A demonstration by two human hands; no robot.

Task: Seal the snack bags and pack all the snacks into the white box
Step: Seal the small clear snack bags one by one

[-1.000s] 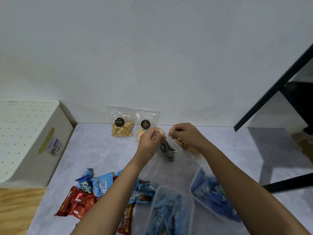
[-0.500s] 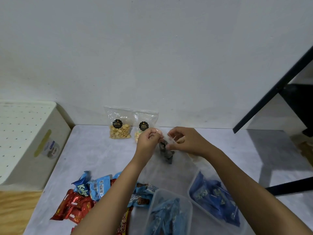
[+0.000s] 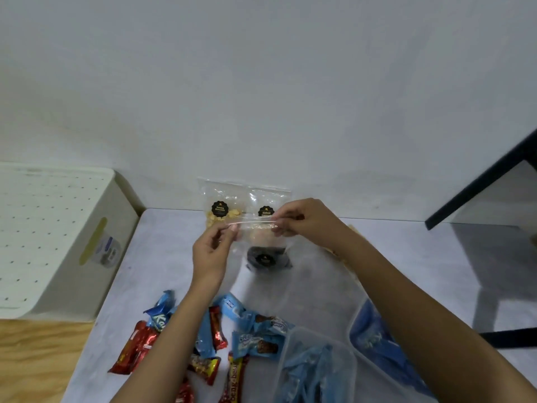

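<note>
The left hand (image 3: 210,255) is pinching one end of a clear zip bag (image 3: 261,242) between thumb and fingertips, and the right hand (image 3: 302,221) is pinching the other end, so each grip is narrow and closed on the bag's top strip. That strip is running nearly level from left to right, its right end sitting slightly higher and farther back. The bag is hanging below it, held up off the surface (image 3: 162,257), with dark contents and a round black label sagging at the bottom. The mouth is pointing up.

Both forearms are reaching in from the near edge, the left one rising steeply with the wrist bent back, the right one angling in from the lower right with the knuckles turned upward.

Behind the held bag, two more clear snack bags (image 3: 223,205) with pale contents are standing against the wall, side by side and touching. Nearer, loose red and blue wrapped snacks (image 3: 220,338) are lying scattered on the surface under the left forearm. Beside them, to the right, two clear plastic containers (image 3: 316,370) are holding blue packets. The white box (image 3: 55,237) is sitting well to the left, off the surface's edge, its dotted top facing up.
</note>
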